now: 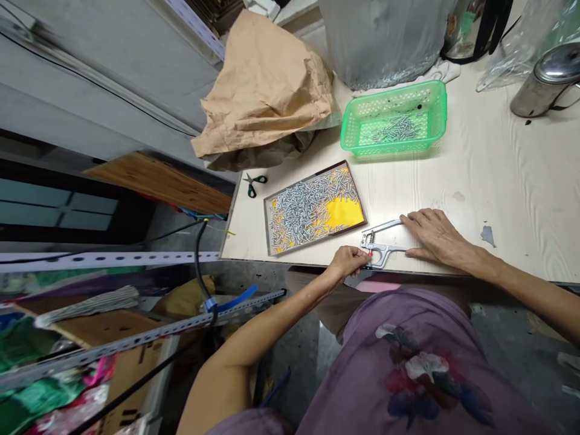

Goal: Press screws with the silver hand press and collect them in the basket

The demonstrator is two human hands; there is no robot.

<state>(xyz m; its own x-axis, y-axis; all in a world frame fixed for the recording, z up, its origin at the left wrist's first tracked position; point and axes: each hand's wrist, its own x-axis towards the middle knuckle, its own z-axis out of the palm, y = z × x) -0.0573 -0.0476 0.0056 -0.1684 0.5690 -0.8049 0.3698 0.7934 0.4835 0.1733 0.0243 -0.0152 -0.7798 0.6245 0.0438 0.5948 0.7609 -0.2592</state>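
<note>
A silver hand-press tool lies at the table's front edge, its two handles pointing right. My right hand is wrapped round the handle ends. My left hand is pinched at the tool's jaw end, by a small red part; what its fingertips hold is too small to make out. Left of the tool, a shallow tray with a yellow bottom holds many small silver metal pieces. Behind it stands a green basket with more such pieces.
Scissors with dark handles lie near the table's left edge. Crumpled brown paper and a big plastic bag are at the back. A metal jug stands at the back right. A metal rack is lower left.
</note>
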